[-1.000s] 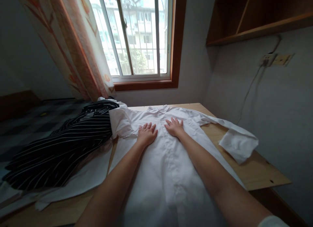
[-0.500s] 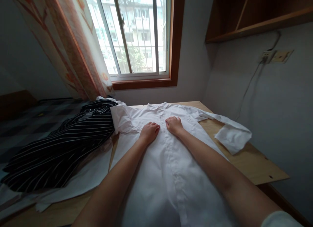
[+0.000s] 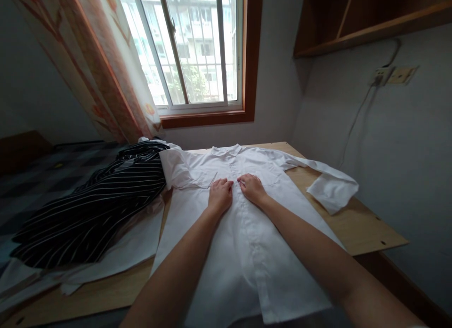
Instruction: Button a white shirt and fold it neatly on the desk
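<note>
A white collared shirt lies front side up on a wooden board, its collar toward the window and its buttoned front strip running toward me. My left hand rests on the chest just left of that strip, fingers curled and closed at the cloth. Close beside it, my right hand pinches the strip's edge from the other side. A small gap separates the two hands. The right-hand sleeve stretches out over the board and its cuff is folded back. Any button between the fingertips is too small to make out.
On the left, a black garment with white stripes is heaped over other white cloth. The wooden board ends at the right near the wall. A curtain hangs by the window, and a shelf juts above a socket with a cord.
Both hands have slid slightly down the shirt front toward me. The left hand has come nearer the button strip, and the view has shifted a little, showing the shirt's hem.
</note>
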`<state>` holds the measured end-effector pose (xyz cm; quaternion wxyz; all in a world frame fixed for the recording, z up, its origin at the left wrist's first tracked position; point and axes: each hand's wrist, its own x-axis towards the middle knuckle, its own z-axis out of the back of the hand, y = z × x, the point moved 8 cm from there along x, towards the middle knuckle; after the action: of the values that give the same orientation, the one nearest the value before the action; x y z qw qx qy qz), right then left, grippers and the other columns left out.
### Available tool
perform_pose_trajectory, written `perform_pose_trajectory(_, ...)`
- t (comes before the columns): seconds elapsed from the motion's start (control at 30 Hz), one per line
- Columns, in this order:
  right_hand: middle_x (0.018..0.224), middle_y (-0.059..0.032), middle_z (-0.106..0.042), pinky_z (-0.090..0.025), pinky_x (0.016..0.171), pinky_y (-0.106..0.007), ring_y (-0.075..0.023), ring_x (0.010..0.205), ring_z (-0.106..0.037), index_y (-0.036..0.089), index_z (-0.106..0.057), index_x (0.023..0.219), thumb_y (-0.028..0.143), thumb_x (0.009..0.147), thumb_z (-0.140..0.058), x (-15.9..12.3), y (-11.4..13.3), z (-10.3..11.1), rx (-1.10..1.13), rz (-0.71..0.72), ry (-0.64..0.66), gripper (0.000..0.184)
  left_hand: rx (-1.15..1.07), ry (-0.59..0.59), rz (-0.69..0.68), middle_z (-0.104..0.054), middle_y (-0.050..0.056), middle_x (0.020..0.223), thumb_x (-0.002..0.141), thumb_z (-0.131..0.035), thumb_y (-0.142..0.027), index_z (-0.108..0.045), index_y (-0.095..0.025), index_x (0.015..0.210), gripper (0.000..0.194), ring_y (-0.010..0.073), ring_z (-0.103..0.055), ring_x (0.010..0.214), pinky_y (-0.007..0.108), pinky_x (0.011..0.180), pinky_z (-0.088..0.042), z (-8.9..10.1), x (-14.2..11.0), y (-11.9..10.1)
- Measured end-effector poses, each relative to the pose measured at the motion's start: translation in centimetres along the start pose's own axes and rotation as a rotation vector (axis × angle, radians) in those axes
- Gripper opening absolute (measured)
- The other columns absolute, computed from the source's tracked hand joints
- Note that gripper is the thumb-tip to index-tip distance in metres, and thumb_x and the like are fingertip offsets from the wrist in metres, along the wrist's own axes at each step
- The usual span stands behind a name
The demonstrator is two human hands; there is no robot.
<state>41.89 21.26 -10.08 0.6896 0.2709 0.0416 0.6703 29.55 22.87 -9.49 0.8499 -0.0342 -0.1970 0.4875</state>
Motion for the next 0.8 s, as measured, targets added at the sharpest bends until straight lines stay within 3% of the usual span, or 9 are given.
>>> perform_pose_trajectory(0.23, 0.107, -0.0061, -0.069, -0.037, 0.099, -0.028, -0.0195, 0.107, -0.057, 0.02, -0.073, 0.1, 0.022, 0.088, -0.053, -0.2, 0.1, 1.1, -0.001, -0.002, -0.039, 0.023, -0.039, 0.01, -0.138, -0.069, 0.008, 0.113, 0.09, -0.048, -0.017, -0.073, -0.019, 0.105, 0.029, 0.0218, -0.059, 0.109, 0.034, 0.102, -0.044, 0.6, 0.3, -0.7)
perform_pose_trajectory(0.37, 0.1, -0.0066, -0.069, -0.039, 0.096, -0.029, -0.0203, 0.101, -0.057, 0.02, -0.075, 0.097, 0.024, 0.088, -0.054, -0.3, 0.4, 1.2, -0.032, -0.006, -0.047, 0.023, -0.034, -0.016, -0.129, -0.067, 0.009, 0.097, 0.088, -0.049, -0.017, -0.075, -0.019, 0.099, 0.028, 0.0218, -0.059, 0.097, 0.035, 0.095, -0.047, 0.7, 0.7, -0.6)
perform_pose_trajectory(0.8, 0.087, -0.0048, -0.073, -0.042, 0.08, -0.024, -0.0157, 0.083, -0.062, 0.017, -0.076, 0.087, 0.026, 0.088, -0.057, 0.2, -0.5, 1.5, 0.068, -0.012, -0.047, 0.021, -0.048, -0.008, -0.108, -0.063, 0.009, 0.106, 0.085, -0.051, -0.015, -0.068, -0.023, 0.12, 0.041, 0.0244, -0.054, 0.105, 0.039, 0.1, -0.043, 0.3, 0.7, -0.4)
